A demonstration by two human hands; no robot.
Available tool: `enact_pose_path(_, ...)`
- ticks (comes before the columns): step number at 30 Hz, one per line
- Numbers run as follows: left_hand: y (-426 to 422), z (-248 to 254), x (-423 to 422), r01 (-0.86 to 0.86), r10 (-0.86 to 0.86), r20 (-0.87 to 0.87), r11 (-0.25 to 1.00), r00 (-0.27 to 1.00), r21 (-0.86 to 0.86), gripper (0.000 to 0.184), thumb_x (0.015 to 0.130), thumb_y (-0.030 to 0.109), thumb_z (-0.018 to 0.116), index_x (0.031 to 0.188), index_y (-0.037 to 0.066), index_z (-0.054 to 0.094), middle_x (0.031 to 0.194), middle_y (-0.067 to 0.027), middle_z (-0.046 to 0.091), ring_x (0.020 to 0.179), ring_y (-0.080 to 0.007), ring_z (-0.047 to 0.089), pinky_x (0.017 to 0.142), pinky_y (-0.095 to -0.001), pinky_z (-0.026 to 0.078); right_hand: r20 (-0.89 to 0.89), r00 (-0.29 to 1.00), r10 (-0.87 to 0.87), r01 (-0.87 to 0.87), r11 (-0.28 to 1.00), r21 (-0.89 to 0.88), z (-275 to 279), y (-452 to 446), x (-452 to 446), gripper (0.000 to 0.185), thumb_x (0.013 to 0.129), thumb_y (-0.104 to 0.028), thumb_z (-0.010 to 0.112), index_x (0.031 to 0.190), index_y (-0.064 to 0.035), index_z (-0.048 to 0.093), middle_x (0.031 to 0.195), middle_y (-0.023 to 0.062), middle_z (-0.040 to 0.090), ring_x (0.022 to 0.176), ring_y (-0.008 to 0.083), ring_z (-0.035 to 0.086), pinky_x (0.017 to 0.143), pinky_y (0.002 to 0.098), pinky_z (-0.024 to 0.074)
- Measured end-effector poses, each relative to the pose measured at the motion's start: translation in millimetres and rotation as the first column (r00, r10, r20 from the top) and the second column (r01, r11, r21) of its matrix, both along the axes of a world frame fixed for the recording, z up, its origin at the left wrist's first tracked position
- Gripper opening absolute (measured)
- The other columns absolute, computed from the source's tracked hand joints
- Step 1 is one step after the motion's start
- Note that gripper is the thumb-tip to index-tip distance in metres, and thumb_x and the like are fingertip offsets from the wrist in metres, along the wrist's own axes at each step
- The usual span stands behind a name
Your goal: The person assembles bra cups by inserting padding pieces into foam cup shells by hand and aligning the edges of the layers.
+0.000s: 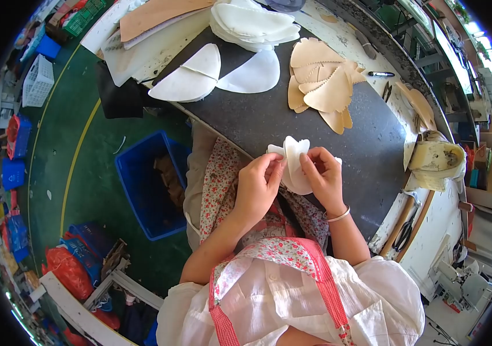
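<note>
White curved pieces (296,167) are held between my two hands at the near edge of the dark table. My left hand (261,187) pinches their left side with thumb and fingers. On the right side, my right hand (324,179) has its thumb and fingertips closed on the same pieces. Beyond my hands lies a pile of tan pieces with scalloped edges (328,86). White rounded pieces (187,78) rest at the table's left part, beside a flat white one (252,74). Behind them is a stack of white pieces (252,23).
A blue bin (156,214) stands on the green floor left of my lap. Scissors (405,233) lie at the right, near a roll of yellowish material (437,160). A black pen (381,74) lies on the far bench strip. Brown sheets (154,17) are at the upper left.
</note>
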State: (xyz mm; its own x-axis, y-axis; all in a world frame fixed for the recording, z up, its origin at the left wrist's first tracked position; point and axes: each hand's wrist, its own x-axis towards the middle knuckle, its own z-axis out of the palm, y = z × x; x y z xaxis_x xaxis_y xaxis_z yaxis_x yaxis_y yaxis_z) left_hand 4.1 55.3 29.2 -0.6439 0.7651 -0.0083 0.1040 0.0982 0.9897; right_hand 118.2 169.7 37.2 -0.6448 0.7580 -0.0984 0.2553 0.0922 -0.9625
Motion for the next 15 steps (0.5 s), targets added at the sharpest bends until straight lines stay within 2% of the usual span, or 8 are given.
enact_pose_path(3, 7, 3, 1, 0.054, -0.056, 0.3, 0.998, 0.952, 0.016, 0.019, 0.092, 0.014, 0.061, 0.099, -0.003, 0.062, 0.082, -0.0081, 0.067, 0.068, -0.0108, 0.063, 0.062, -0.0265, 0.051, -0.098, 0.995, 0.017, -0.026, 0.996, -0.089, 2, 2, 8, 0.013, 0.093, -0.014, 0.06, 0.089, -0.0017, 0.058, 0.074, -0.0032, 0.057, 0.065, 0.0017, 0.05, 0.057, 0.0174, 0.0382)
enact_pose_path(5, 10, -3, 0, 0.062, -0.106, 0.447, 0.992, 0.888, 0.111, 0.018, 0.093, 0.015, 0.06, 0.099, -0.002, 0.063, 0.083, -0.0056, 0.066, 0.072, -0.0097, 0.063, 0.066, -0.0257, 0.051, -0.198, 0.98, -0.025, -0.017, 0.978, -0.209, -1, 5, 13, 0.012, 0.093, -0.013, 0.059, 0.089, -0.002, 0.057, 0.075, -0.0026, 0.058, 0.064, 0.003, 0.051, 0.057, 0.0187, 0.0398)
enact_pose_path(7, 13, -4, 1, 0.062, -0.148, 0.574, 0.984, 0.805, 0.167, 0.016, 0.094, 0.015, 0.059, 0.099, 0.0, 0.063, 0.085, -0.0031, 0.066, 0.078, -0.0096, 0.062, 0.074, -0.0245, 0.05, -0.274, 0.959, -0.071, -0.016, 0.952, -0.306, -1, 8, 16, 0.011, 0.094, -0.013, 0.058, 0.09, -0.0019, 0.057, 0.076, -0.0017, 0.058, 0.064, 0.0042, 0.052, 0.058, 0.0197, 0.0417)
enact_pose_path(9, 18, 1, 10, 0.017, -0.148, 0.633, 0.978, 0.76, 0.208, 0.017, 0.094, 0.015, 0.059, 0.099, 0.0, 0.062, 0.086, -0.0035, 0.066, 0.078, -0.0094, 0.062, 0.074, -0.0244, 0.05, -0.321, 0.94, -0.113, -0.021, 0.922, -0.386, 0, 9, 19, 0.011, 0.094, -0.012, 0.057, 0.092, -0.0013, 0.057, 0.077, -0.0006, 0.059, 0.066, 0.0051, 0.054, 0.06, 0.0203, 0.0438)
enact_pose_path(12, 23, 1, 16, 0.027, -0.169, 0.624, 0.973, 0.763, 0.23, 0.017, 0.094, 0.014, 0.058, 0.099, -0.001, 0.061, 0.088, -0.0041, 0.065, 0.079, -0.0094, 0.062, 0.074, -0.0243, 0.051, -0.241, 0.961, -0.137, 0.063, 0.954, -0.293, 11, 6, 17, 0.012, 0.094, -0.012, 0.057, 0.095, 0.0001, 0.059, 0.081, 0.0013, 0.06, 0.07, 0.0067, 0.058, 0.063, 0.0218, 0.0473)
enact_pose_path(15, 24, 0, 19, 0.031, -0.144, 0.486, 0.972, 0.862, 0.234, 0.015, 0.095, 0.012, 0.056, 0.097, -0.003, 0.059, 0.088, -0.0049, 0.065, 0.078, -0.0099, 0.063, 0.071, -0.0242, 0.053, -0.131, 0.991, -0.021, 0.037, 0.993, 0.116, 19, 8, 25, 0.014, 0.094, -0.012, 0.056, 0.097, 0.002, 0.06, 0.084, 0.0027, 0.061, 0.074, 0.0077, 0.06, 0.065, 0.0223, 0.0491)
